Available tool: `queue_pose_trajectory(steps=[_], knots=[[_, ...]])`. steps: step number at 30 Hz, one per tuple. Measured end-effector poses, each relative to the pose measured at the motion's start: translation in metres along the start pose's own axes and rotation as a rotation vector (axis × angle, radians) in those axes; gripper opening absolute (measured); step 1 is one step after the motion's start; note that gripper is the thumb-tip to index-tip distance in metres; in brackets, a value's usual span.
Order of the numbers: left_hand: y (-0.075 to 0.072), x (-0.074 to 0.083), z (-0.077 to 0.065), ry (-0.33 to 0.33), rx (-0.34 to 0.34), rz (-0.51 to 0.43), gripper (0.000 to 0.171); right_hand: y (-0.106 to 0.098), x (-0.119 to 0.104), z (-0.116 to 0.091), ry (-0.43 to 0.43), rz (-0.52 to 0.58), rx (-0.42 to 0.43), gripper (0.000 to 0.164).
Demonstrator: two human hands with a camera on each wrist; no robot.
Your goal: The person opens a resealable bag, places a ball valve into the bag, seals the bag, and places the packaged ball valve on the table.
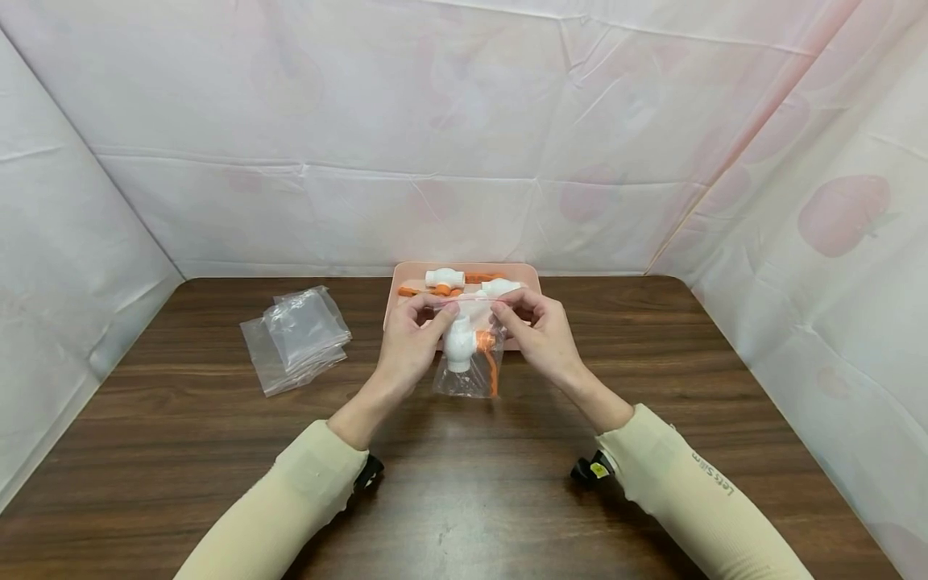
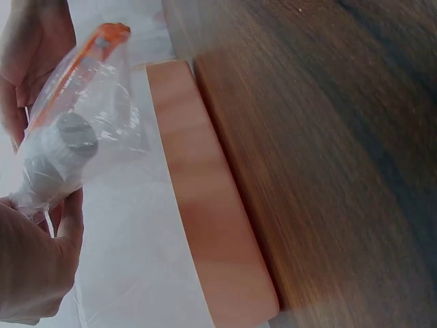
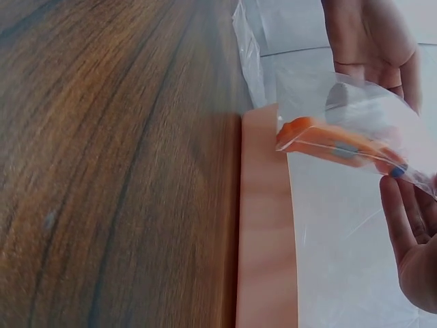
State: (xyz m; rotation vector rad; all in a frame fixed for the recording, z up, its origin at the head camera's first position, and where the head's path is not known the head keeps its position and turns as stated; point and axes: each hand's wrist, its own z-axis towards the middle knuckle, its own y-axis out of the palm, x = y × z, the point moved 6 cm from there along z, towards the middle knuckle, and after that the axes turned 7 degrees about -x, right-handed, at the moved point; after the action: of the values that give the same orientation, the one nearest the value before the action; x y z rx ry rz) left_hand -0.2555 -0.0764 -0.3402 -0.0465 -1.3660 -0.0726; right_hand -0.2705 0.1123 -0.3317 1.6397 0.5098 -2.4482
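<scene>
A person's left hand [image 1: 409,342] and right hand [image 1: 544,334] each pinched the top edge of a clear bag [image 1: 467,388], thumb against fingers, with a valve [image 1: 458,348] inside it. The bag hung at the near side of a pink tray [image 1: 500,269], overlapping its near edge in the head view; its height above the counter [image 1: 464,483] was hard to judge. The bag was probably light, limp and slick, apt to crease; the valve looked like stiff plastic, light and hardly fragile. The bag's top strip seemed the surest hold, or the white body through the film. That body's long axis ran roughly from the tray toward the person, and its orange lever [image 1: 493,366] pointed much the same way, away from the tray. More valves [image 1: 445,279] lay in the tray; flat bags [image 1: 308,330] lay left of it.
</scene>
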Motion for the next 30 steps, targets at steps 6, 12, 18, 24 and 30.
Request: queue_pose_trajectory(steps=[6,12,18,24,30], knots=[[-0.0008,0.0016,-0.0012,0.043,0.015,0.008,0.014,0.001,0.0011,-0.0006,-0.002,0.006,-0.023,0.016],[0.0007,0.0026,-0.0016,0.102,-0.003,0.052,0.012,0.0024,-0.0015,0.0012,-0.018,-0.015,-0.044,0.016],[0.0028,0.0015,-0.002,0.11,-0.05,0.093,0.012,0.0021,-0.0033,0.0011,-0.039,-0.131,-0.043,0.013],[0.0056,0.0022,-0.0025,0.135,-0.114,0.156,0.016,0.0041,-0.0054,0.0,-0.073,-0.196,-0.048,0.011],[0.0083,0.0056,-0.0033,0.179,-0.149,0.208,0.013,0.0052,-0.004,-0.001,-0.056,-0.182,-0.074,0.01]])
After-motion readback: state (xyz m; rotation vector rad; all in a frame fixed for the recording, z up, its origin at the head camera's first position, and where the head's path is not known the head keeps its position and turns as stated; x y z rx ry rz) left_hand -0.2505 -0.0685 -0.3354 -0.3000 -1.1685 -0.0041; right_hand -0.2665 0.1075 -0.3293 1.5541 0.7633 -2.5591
